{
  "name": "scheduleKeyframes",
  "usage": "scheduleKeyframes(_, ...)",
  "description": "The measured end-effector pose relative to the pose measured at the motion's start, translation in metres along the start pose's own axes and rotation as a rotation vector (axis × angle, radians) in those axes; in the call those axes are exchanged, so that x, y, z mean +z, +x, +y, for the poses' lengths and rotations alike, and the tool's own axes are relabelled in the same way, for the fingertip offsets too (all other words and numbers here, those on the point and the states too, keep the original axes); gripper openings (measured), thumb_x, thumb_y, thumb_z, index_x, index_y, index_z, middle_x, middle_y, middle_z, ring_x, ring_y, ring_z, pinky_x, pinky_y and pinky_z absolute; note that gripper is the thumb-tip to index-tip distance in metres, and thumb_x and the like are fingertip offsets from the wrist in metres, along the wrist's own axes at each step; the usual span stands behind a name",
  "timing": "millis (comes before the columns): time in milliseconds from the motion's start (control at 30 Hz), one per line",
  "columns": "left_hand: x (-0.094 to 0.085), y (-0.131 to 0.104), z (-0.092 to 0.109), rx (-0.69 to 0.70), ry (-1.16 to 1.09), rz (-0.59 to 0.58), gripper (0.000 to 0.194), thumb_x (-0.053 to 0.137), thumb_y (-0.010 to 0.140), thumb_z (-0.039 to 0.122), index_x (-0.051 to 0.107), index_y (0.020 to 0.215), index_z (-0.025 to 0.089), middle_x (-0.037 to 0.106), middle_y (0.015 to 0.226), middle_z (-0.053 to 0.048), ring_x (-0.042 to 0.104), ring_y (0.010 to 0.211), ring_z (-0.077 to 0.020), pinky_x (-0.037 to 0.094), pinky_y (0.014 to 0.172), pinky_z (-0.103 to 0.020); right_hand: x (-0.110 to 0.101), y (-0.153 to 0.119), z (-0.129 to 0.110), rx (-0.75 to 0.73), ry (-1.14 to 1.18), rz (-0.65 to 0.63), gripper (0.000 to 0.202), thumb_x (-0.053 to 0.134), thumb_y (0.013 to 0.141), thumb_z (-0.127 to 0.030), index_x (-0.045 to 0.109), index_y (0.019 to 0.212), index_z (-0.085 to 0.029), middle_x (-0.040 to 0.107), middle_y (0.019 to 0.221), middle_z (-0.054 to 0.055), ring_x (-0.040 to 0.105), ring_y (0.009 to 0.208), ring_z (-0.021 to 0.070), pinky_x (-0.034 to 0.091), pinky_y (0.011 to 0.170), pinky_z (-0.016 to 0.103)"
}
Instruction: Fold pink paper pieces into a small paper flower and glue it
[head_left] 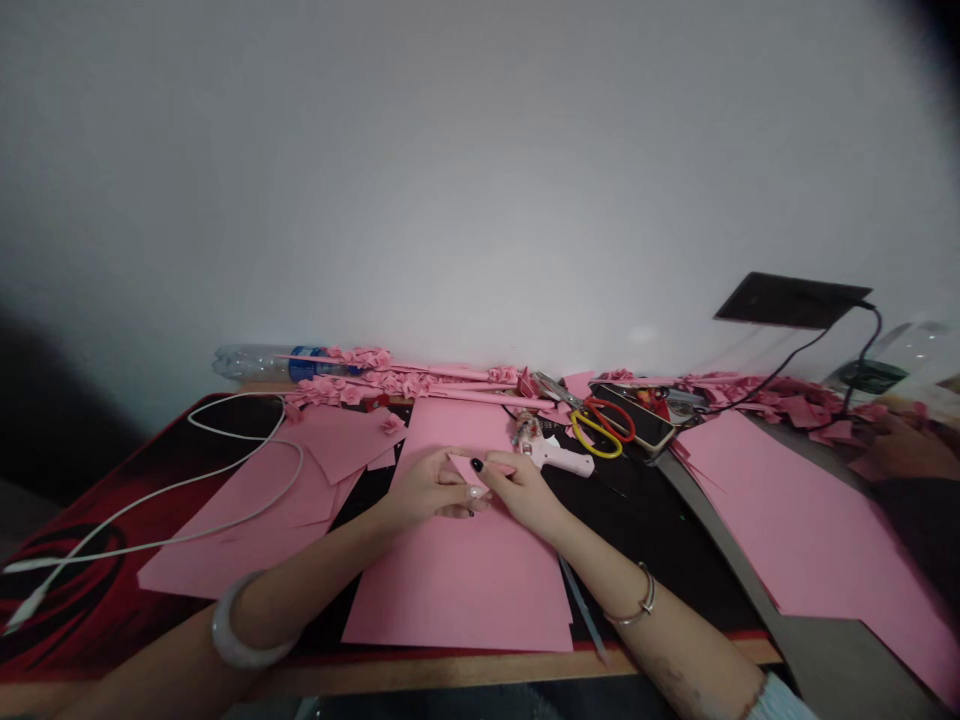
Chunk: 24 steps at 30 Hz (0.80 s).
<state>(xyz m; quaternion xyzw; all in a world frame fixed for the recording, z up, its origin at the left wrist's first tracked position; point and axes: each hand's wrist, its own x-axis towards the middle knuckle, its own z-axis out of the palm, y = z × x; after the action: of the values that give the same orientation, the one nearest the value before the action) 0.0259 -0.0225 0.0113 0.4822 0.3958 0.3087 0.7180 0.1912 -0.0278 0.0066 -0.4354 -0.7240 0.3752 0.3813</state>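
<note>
Work position: the small pink paper piece (466, 472) is held above the large pink sheet (465, 590), near the middle of the desk (420, 672). The left hand (424, 492) and the right hand (525, 492) meet at it, with thumbs on the visible side.

Grip state: both grips are narrow, each closed on the small pink paper piece. The fingers behind it are largely hidden, so their exact placement cannot be told.

Handling, as a judgement: the step in hand appears to be shaping the piece by folding or rolling. Use one hand as the anchor and let the other form the paper. Align the edges before applying pressure; then run the thumb along the bend in one even pass. Keep the pressure light — thin paper may crease off-line or crush if pinched hard. Support the rear face with the fingertips directly opposite the thumb. Keep the work away from the nozzle end of the glue gun (568, 460), which lies just beyond the right hand; whether it is hot cannot be told.

Orientation: the visible flap slants from the left hand's fingertips, at the upper left, down toward the thumbs at the lower right. One corner points up and left — away from the wearer. The long axis appears to run mainly crosswise between the hands, but the fingers cover parts of the piece, so its full line cannot be confirmed
</note>
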Motion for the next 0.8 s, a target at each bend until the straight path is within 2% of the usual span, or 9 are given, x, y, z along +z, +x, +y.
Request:
scheduleKeyframes(100,-0.0001,0.0007,0.0,-0.048,0.002,-0.012,0.029,0.067,0.066,0.032,0.054,0.087,0.016,0.068,0.07,-0.007,0.064,0.063,-0.0208,0.044,0.057,-0.027,-0.002,-0.0001,0.0003,-0.087,-0.105,0.107,0.023,0.045,0.082,-0.024,0.043,0.061,-0.017,0.038,0.057,-0.004,0.034,0.053,0.0086,0.027,0.052,0.022)
scheduleKeyframes(167,-0.0014,0.0022,-0.0015,-0.066,-0.083,-0.024,0.026,0.063,0.069,0.032,0.054,0.088,0.017,0.068,0.068,-0.007,0.065,0.063,-0.0206,0.045,0.057,-0.027,-0.0025,-0.0002,-0.0001,-0.133,-0.163,0.16,0.017,0.046,0.081,-0.022,0.044,0.065,-0.018,0.04,0.059,-0.004,0.035,0.054,0.0091,0.028,0.053,0.022)
scheduleKeyframes(300,-0.0045,0.0054,-0.0037,-0.044,-0.317,-0.012,0.022,0.059,0.067,0.025,0.056,0.087,0.016,0.069,0.077,-0.008,0.066,0.076,-0.0209,0.048,0.071,-0.03,-0.0001,0.0,0.0013,-0.181,-0.221,0.196,0.012,0.052,0.077,-0.019,0.046,0.067,-0.018,0.043,0.061,-0.003,0.038,0.057,0.0103,0.03,0.054,0.023)
scheduleKeyframes(433,-0.0063,0.0071,-0.0046,0.011,-0.416,0.048,0.019,0.061,0.068,0.028,0.059,0.083,0.015,0.068,0.081,-0.007,0.065,0.074,-0.0193,0.048,0.076,-0.034,0.0017,0.0004,0.0039,-0.23,-0.231,0.176,0.006,0.052,0.077,-0.015,0.051,0.072,-0.018,0.048,0.068,0.0,0.042,0.062,0.0116,0.034,0.056,0.023)
scheduleKeyframes(533,-0.0071,0.0076,-0.0059,0.075,-0.366,0.119,0.021,0.068,0.065,0.024,0.059,0.082,0.015,0.066,0.082,-0.004,0.063,0.072,-0.0162,0.048,0.077,-0.033,0.0003,0.0,0.0021,-0.24,-0.223,0.141,0.006,0.053,0.077,-0.013,0.056,0.079,-0.018,0.05,0.075,0.002,0.045,0.066,0.0123,0.037,0.057,0.023)
scheduleKeyframes(633,-0.0077,0.0082,-0.0073,0.109,-0.285,0.12,0.026,0.072,0.061,0.02,0.06,0.083,0.015,0.064,0.08,-0.003,0.062,0.077,-0.0159,0.047,0.08,-0.033,-0.0013,-0.0009,-0.0012,-0.227,-0.2,0.123,0.008,0.061,0.074,-0.022,0.058,0.081,-0.019,0.05,0.082,0.004,0.046,0.068,0.0123,0.038,0.055,0.023)
scheduleKeyframes(700,-0.0078,0.0086,-0.0077,0.122,-0.253,0.117,0.029,0.073,0.059,0.02,0.06,0.084,0.015,0.063,0.083,-0.003,0.062,0.08,-0.0161,0.047,0.081,-0.034,-0.0016,-0.001,-0.0024,-0.223,-0.184,0.122,0.007,0.061,0.075,-0.024,0.059,0.079,-0.018,0.05,0.084,0.004,0.047,0.069,0.0122,0.039,0.056,0.023)
scheduleKeyframes(800,-0.0072,0.0089,-0.0077,0.12,-0.2,0.126,0.033,0.075,0.056,0.02,0.06,0.084,0.015,0.063,0.087,-0.004,0.062,0.077,-0.0153,0.048,0.08,-0.034,-0.001,-0.0004,-0.0014,-0.221,-0.166,0.132,0.006,0.058,0.077,-0.018,0.056,0.071,-0.018,0.05,0.08,0.003,0.048,0.071,0.0128,0.039,0.059,0.024)
